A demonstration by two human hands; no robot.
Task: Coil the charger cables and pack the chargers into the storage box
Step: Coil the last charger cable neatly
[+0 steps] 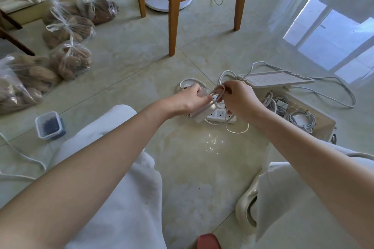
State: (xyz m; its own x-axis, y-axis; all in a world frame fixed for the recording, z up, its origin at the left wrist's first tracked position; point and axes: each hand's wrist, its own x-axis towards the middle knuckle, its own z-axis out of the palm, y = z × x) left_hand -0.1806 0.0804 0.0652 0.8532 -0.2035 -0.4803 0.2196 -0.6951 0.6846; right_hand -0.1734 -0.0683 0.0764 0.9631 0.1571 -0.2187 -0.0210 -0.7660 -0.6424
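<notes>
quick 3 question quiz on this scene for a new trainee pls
1. True or false: the storage box already holds coiled cables.
2. What does the left hand grip? A) charger B) phone C) cup
3. Fill in: the right hand pinches loops of ___.
Key: 1 true; 2 A; 3 cable

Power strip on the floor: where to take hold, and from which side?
Likely across the narrow body of the power strip, from above near its right end: it lies flat, sockets up, long edges exposed, while the left hand and charger cover its other end.
</notes>
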